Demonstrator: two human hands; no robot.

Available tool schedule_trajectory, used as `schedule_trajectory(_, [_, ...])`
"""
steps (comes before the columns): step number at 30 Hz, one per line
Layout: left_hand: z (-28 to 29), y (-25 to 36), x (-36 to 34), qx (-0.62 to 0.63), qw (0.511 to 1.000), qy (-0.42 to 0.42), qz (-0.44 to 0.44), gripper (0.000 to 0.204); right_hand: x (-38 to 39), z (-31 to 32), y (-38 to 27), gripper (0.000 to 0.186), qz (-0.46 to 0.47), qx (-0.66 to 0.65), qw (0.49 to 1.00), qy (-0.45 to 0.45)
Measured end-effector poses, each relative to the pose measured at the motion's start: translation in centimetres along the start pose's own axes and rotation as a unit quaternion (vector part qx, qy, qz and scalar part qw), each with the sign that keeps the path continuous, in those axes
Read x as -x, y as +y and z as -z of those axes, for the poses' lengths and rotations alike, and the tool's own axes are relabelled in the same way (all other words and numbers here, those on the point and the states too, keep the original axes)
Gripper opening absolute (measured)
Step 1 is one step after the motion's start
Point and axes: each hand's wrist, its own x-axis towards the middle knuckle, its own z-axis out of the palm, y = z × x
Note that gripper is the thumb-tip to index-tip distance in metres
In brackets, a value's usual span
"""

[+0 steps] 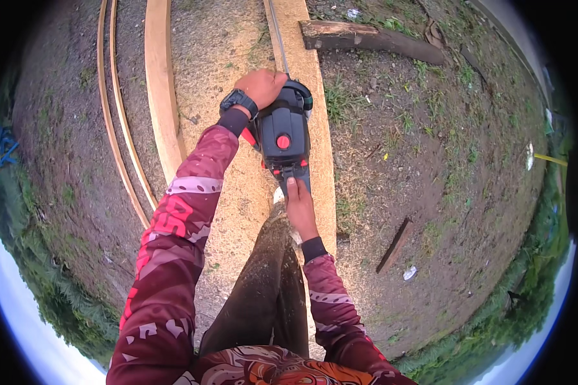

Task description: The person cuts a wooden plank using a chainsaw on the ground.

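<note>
A black and red chainsaw (284, 128) sits over a wide, sawdust-covered board (321, 160), with its narrow bar (278, 38) pointing away from me along the wood. My left hand (262, 88), with a dark watch on the wrist, is closed on the saw's front handle. Lower down, my right hand (300, 205) grips the rear handle, thumb on top. The board runs beneath my legs and the saw, and part of it is hidden by them.
Long planks (160, 83) and thin strips (113, 86) lie to the left. A dark timber (372, 42) rests across the upper right beside the board. A short wood piece (393, 247) and small litter (410, 273) lie on dirt with grass patches.
</note>
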Motion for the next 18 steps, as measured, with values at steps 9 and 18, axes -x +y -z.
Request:
schedule_trajectory(9, [1.3,-2.3,-6.0,-0.075,0.994,0.044,-0.062,0.032,-3.5,-1.0,-4.0,0.057,0.052,0.027,0.997,0.046])
schedule_trajectory(18, [0.0,0.2,1.5,0.010,1.000,0.013,0.025,0.059,1.3,0.1,0.5,0.052,-0.005,-0.015,1.000,-0.004])
